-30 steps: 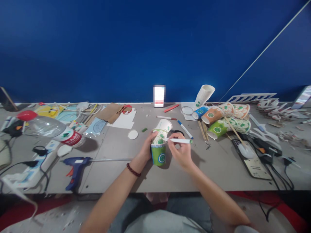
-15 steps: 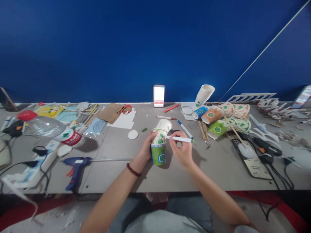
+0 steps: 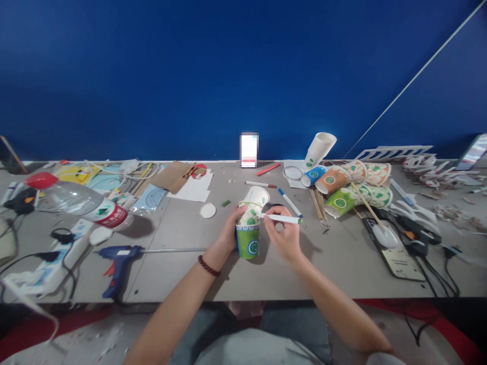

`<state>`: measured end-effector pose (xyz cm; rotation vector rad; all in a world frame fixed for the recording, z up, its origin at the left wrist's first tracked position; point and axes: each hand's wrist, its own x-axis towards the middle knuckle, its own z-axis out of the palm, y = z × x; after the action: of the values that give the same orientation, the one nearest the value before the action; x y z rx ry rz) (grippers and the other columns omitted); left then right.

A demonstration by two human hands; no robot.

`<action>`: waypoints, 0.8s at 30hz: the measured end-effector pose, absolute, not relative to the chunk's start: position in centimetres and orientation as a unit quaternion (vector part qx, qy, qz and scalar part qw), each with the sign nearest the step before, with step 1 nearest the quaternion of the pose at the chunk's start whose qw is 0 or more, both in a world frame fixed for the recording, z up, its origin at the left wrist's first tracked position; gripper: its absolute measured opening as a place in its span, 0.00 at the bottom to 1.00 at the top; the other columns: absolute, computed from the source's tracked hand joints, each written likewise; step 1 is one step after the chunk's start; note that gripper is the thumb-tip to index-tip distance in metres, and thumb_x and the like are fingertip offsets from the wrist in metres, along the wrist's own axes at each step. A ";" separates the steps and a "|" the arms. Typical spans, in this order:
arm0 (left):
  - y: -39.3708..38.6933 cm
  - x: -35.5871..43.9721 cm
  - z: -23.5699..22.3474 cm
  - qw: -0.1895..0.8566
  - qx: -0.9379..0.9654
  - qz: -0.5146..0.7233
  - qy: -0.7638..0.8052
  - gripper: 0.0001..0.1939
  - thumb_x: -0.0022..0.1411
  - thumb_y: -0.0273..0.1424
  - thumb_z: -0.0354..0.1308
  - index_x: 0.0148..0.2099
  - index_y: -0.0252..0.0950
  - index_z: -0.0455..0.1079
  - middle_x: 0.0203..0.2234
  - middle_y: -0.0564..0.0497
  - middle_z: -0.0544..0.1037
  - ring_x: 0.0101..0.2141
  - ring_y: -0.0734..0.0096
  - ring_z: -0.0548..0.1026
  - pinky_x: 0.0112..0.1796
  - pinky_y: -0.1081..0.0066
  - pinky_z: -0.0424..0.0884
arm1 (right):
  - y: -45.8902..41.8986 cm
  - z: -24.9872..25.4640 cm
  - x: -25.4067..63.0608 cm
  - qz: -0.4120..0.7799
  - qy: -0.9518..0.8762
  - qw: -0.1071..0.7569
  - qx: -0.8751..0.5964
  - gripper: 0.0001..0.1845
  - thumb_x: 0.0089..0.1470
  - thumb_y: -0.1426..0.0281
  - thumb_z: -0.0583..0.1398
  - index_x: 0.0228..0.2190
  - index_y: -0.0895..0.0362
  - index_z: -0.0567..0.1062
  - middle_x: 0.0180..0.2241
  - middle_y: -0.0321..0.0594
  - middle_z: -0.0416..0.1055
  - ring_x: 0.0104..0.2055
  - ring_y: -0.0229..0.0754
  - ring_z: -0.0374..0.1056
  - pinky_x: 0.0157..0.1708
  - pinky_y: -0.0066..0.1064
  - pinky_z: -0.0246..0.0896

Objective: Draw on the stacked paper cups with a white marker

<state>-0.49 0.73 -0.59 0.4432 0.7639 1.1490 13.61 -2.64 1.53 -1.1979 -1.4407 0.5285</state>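
My left hand (image 3: 229, 229) is wrapped round the left side of joined paper cups (image 3: 248, 242), patterned green and white, held above the desk. A white cup end tilts up at their top. In my right hand (image 3: 284, 234) a white marker with a green end (image 3: 286, 219) is pinched between the fingers. Its tip meets or nearly meets the white patterned part of the cups; I cannot tell which. A dark round thing is partly hidden behind my right fingers.
A glue gun (image 3: 120, 263) and a water bottle (image 3: 87, 203) lie at left. Further back are a white disc (image 3: 208, 210), a blue marker (image 3: 289, 202) and a phone (image 3: 249, 150). More paper cups (image 3: 340, 203), wooden sticks (image 3: 316, 204) and a stacked cup tower (image 3: 319, 149) occupy the right.
The marker and my right fingers have shifted very slightly left along the cups. My left hand and the cups look the same.
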 end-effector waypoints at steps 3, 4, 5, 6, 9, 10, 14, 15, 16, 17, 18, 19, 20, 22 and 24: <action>0.7 -0.5 -0.6 0.748 0.205 0.526 0.349 0.18 0.47 0.37 0.69 0.38 0.35 0.70 0.26 0.52 0.77 0.25 0.70 0.73 0.30 0.70 0.67 | -2.7 1.6 13.6 0.230 -0.614 0.562 -0.503 0.01 0.53 0.72 0.58 0.30 0.54 0.69 0.26 0.34 0.68 0.23 0.35 0.61 0.25 0.28 0.60; 0.7 -0.5 -0.6 0.748 0.206 0.526 0.350 0.18 0.47 0.37 0.69 0.38 0.35 0.70 0.26 0.52 0.77 0.25 0.70 0.73 0.30 0.70 0.67 | -2.8 1.6 13.5 0.233 -0.615 0.563 -0.501 0.01 0.53 0.72 0.58 0.30 0.54 0.69 0.26 0.34 0.68 0.23 0.35 0.61 0.25 0.28 0.60; 0.7 -0.5 -0.6 0.748 0.207 0.525 0.350 0.18 0.47 0.37 0.69 0.38 0.35 0.70 0.26 0.52 0.77 0.25 0.70 0.74 0.30 0.70 0.67 | -2.8 1.6 13.5 0.235 -0.615 0.563 -0.499 0.01 0.53 0.72 0.58 0.30 0.54 0.69 0.26 0.34 0.68 0.23 0.34 0.61 0.25 0.28 0.60; 0.7 -0.5 -0.7 0.749 0.207 0.524 0.349 0.18 0.47 0.37 0.68 0.38 0.35 0.70 0.27 0.52 0.77 0.25 0.69 0.74 0.30 0.69 0.67 | -2.8 1.6 13.5 0.238 -0.615 0.563 -0.498 0.01 0.53 0.72 0.58 0.30 0.54 0.69 0.26 0.34 0.68 0.23 0.35 0.61 0.25 0.28 0.60; 0.8 -0.6 -0.7 0.751 0.206 0.525 0.344 0.18 0.47 0.37 0.69 0.38 0.35 0.70 0.26 0.51 0.77 0.25 0.69 0.74 0.30 0.69 0.67 | -2.8 1.5 13.5 0.243 -0.616 0.562 -0.496 0.01 0.53 0.72 0.58 0.29 0.55 0.69 0.26 0.34 0.68 0.23 0.35 0.61 0.24 0.28 0.59; 0.8 -0.5 -0.7 0.751 0.206 0.526 0.342 0.18 0.47 0.37 0.69 0.38 0.35 0.70 0.26 0.51 0.77 0.25 0.69 0.74 0.30 0.69 0.67 | -2.8 1.5 13.5 0.243 -0.618 0.561 -0.494 0.01 0.53 0.72 0.58 0.29 0.55 0.69 0.26 0.34 0.68 0.23 0.35 0.61 0.24 0.28 0.59; 0.8 -0.5 -0.7 0.751 0.206 0.530 0.336 0.17 0.48 0.36 0.68 0.38 0.34 0.70 0.26 0.51 0.77 0.25 0.69 0.73 0.30 0.70 0.66 | -2.9 1.5 13.4 0.241 -0.623 0.561 -0.489 0.01 0.53 0.72 0.58 0.30 0.54 0.69 0.27 0.35 0.69 0.23 0.34 0.61 0.24 0.28 0.59; 0.8 -0.5 -0.8 0.750 0.206 0.532 0.335 0.17 0.48 0.36 0.68 0.38 0.34 0.70 0.26 0.51 0.77 0.25 0.69 0.73 0.30 0.70 0.66 | -2.9 1.5 13.4 0.240 -0.623 0.562 -0.489 0.01 0.53 0.73 0.58 0.30 0.54 0.69 0.27 0.35 0.69 0.23 0.34 0.61 0.24 0.27 0.59; 0.8 -0.5 -0.8 0.749 0.205 0.534 0.334 0.17 0.48 0.36 0.68 0.38 0.34 0.70 0.26 0.51 0.77 0.25 0.69 0.73 0.30 0.70 0.66 | -2.9 1.5 13.4 0.238 -0.623 0.562 -0.489 0.01 0.53 0.73 0.58 0.30 0.55 0.69 0.26 0.35 0.69 0.23 0.34 0.61 0.24 0.27 0.59; 0.8 -0.6 -0.9 0.748 0.205 0.535 0.334 0.17 0.48 0.36 0.68 0.38 0.34 0.70 0.26 0.51 0.77 0.25 0.69 0.74 0.30 0.70 0.66 | -2.9 1.6 13.4 0.237 -0.624 0.563 -0.488 0.01 0.53 0.72 0.58 0.30 0.55 0.69 0.26 0.35 0.69 0.23 0.34 0.61 0.24 0.27 0.59; 0.9 -0.6 -0.9 0.748 0.204 0.536 0.335 0.17 0.48 0.36 0.68 0.38 0.34 0.70 0.26 0.51 0.77 0.25 0.69 0.74 0.30 0.70 0.66 | -2.8 1.6 13.4 0.236 -0.624 0.564 -0.486 0.01 0.53 0.72 0.58 0.30 0.55 0.69 0.26 0.34 0.69 0.23 0.35 0.61 0.24 0.27 0.59; 0.9 -0.6 -0.9 0.747 0.205 0.537 0.335 0.17 0.48 0.36 0.68 0.38 0.34 0.70 0.26 0.51 0.77 0.25 0.69 0.74 0.31 0.70 0.66 | -2.8 1.6 13.3 0.235 -0.626 0.566 -0.483 0.01 0.53 0.73 0.58 0.29 0.55 0.69 0.26 0.34 0.69 0.24 0.35 0.61 0.24 0.27 0.59; 0.9 -0.5 -0.9 0.746 0.206 0.537 0.336 0.17 0.48 0.36 0.68 0.38 0.34 0.70 0.27 0.51 0.77 0.25 0.69 0.74 0.31 0.70 0.67 | -2.8 1.6 13.3 0.235 -0.627 0.567 -0.480 0.02 0.53 0.73 0.58 0.29 0.55 0.69 0.26 0.34 0.69 0.24 0.35 0.61 0.25 0.27 0.59; 0.9 -0.5 -0.8 0.744 0.209 0.538 0.336 0.18 0.47 0.36 0.68 0.38 0.34 0.71 0.26 0.51 0.77 0.25 0.70 0.74 0.31 0.70 0.67 | -2.8 1.6 13.3 0.235 -0.628 0.568 -0.476 0.02 0.53 0.73 0.58 0.29 0.55 0.69 0.26 0.34 0.69 0.24 0.34 0.61 0.25 0.27 0.59; 0.8 -0.4 -0.6 0.744 0.211 0.539 0.335 0.18 0.47 0.36 0.69 0.38 0.34 0.71 0.26 0.52 0.77 0.25 0.70 0.74 0.30 0.70 0.67 | -2.8 1.6 13.3 0.234 -0.627 0.569 -0.478 0.02 0.53 0.73 0.58 0.29 0.55 0.69 0.26 0.34 0.69 0.23 0.34 0.61 0.25 0.28 0.59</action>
<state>-0.45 0.84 -0.62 0.4629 0.7338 1.1804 13.35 -2.84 1.59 -1.1237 -1.4730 0.5486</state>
